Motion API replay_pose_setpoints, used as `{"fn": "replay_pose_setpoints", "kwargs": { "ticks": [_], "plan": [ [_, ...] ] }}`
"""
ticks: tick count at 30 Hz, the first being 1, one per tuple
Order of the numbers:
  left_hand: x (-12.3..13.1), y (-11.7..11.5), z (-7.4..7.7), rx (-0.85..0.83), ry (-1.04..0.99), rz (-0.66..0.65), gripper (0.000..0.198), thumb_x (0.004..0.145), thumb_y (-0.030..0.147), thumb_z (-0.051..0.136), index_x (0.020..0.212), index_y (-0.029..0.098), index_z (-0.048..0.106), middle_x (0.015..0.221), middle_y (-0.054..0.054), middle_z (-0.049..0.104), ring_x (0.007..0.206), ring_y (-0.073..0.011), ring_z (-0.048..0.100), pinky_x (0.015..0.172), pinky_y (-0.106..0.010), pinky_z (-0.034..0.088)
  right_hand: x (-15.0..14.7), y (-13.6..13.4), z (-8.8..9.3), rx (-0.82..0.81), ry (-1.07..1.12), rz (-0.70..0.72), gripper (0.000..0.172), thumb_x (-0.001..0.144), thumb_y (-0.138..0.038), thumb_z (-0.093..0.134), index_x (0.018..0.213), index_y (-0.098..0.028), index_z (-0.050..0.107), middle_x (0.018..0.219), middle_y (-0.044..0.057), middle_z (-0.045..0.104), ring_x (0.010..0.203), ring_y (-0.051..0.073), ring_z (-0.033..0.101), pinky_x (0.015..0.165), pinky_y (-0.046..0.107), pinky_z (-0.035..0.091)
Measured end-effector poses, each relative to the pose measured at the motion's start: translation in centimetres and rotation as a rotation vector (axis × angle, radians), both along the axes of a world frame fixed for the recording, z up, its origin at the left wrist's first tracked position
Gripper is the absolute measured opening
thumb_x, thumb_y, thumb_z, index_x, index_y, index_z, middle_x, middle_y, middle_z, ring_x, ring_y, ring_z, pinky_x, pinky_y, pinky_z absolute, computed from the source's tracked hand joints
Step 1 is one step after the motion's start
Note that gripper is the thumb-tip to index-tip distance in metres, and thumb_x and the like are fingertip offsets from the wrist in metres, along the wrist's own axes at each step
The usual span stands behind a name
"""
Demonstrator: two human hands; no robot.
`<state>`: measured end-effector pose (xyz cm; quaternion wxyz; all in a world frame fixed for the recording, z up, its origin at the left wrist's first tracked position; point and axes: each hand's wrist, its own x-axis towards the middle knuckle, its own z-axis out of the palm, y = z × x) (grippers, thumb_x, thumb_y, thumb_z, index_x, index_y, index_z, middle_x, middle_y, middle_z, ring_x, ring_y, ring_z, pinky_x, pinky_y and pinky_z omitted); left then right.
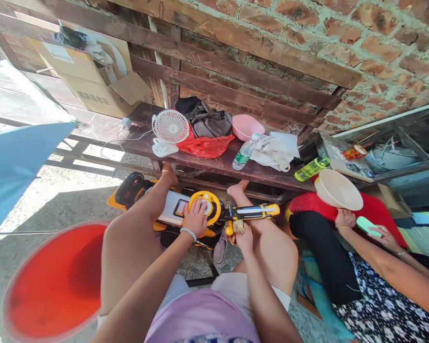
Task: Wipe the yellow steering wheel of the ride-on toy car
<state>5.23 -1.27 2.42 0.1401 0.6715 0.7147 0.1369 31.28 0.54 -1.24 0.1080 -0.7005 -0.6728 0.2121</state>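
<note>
A yellow and white ride-on toy (171, 207) stands between my legs, with a yellow steering wheel (218, 209) on it. My left hand (196, 218) lies with its fingers spread over the wheel's hub and left side; a beaded bracelet is on that wrist. Close to the wheel's lower right, my right hand (245, 237) has its fingers closed on a small pale, crumpled thing (239, 226) beside a yellow knob (229, 229). A yellow and black bar (255, 211) reaches right from the wheel.
A bench (207, 162) bears a fan (171, 126), a red bag (207, 146), a pink bowl (247, 126) and a water bottle (245, 152). A red tub (57, 286) stands left. At right a person holds a cream bowl (338, 190) and a green object (368, 226).
</note>
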Motion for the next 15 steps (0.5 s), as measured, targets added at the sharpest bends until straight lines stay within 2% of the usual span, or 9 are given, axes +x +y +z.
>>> {"fn": "replay_pose_setpoints", "kwargs": {
  "ticks": [3, 6, 9, 12, 15],
  "plan": [
    [0.0, 0.0, -0.2, 0.011, -0.002, 0.001, 0.063, 0.099, 0.028, 0.049, 0.162, 0.018, 0.051, 0.176, -0.015, 0.033, 0.163, -0.0356, 0.030, 0.133, -0.063, 0.014, 0.1, -0.6, 1.2, 0.077, 0.172, -0.014, 0.035, 0.094, -0.028, 0.051, 0.121, -0.019, 0.072, 0.122, 0.013, 0.073, 0.114, 0.025, 0.072, 0.102, 0.034, 0.055],
    [0.0, -0.1, -0.4, 0.019, -0.008, -0.001, 0.064, 0.098, 0.028, 0.050, 0.162, 0.018, 0.051, 0.176, -0.015, 0.034, 0.163, -0.0350, 0.030, 0.134, -0.062, 0.012, -0.3, -0.5, 2.2, 0.058, 0.288, 0.113, 0.035, 0.091, -0.022, 0.052, 0.119, -0.021, 0.074, 0.127, 0.011, 0.072, 0.121, 0.022, 0.069, 0.108, 0.033, 0.052],
    [0.0, -0.1, -0.3, 0.019, -0.006, 0.001, 0.064, 0.098, 0.028, 0.050, 0.161, 0.017, 0.051, 0.175, -0.016, 0.035, 0.163, -0.0348, 0.031, 0.134, -0.063, 0.012, -1.1, 0.8, 2.9, -0.095, 0.216, 0.155, 0.027, 0.089, -0.025, 0.060, 0.108, -0.023, 0.078, 0.120, 0.008, 0.074, 0.116, 0.022, 0.070, 0.105, 0.031, 0.053],
    [0.0, -0.2, -0.2, 0.028, 0.002, 0.002, 0.063, 0.098, 0.026, 0.049, 0.161, 0.015, 0.051, 0.175, -0.016, 0.034, 0.163, -0.0344, 0.031, 0.133, -0.064, 0.013, -1.7, 2.3, 3.3, -0.214, 0.165, 0.104, 0.020, 0.085, -0.033, 0.069, 0.102, -0.025, 0.078, 0.109, 0.005, 0.078, 0.106, 0.023, 0.072, 0.095, 0.030, 0.055],
    [0.0, -0.2, -0.2, 0.033, 0.007, 0.001, 0.062, 0.099, 0.026, 0.048, 0.160, 0.015, 0.051, 0.176, -0.016, 0.034, 0.163, -0.0337, 0.031, 0.133, -0.064, 0.013, -1.8, 2.8, 3.2, -0.269, 0.216, 0.067, 0.020, 0.079, -0.035, 0.075, 0.096, -0.024, 0.077, 0.099, 0.003, 0.080, 0.094, 0.022, 0.073, 0.084, 0.029, 0.055]
  ]
}}
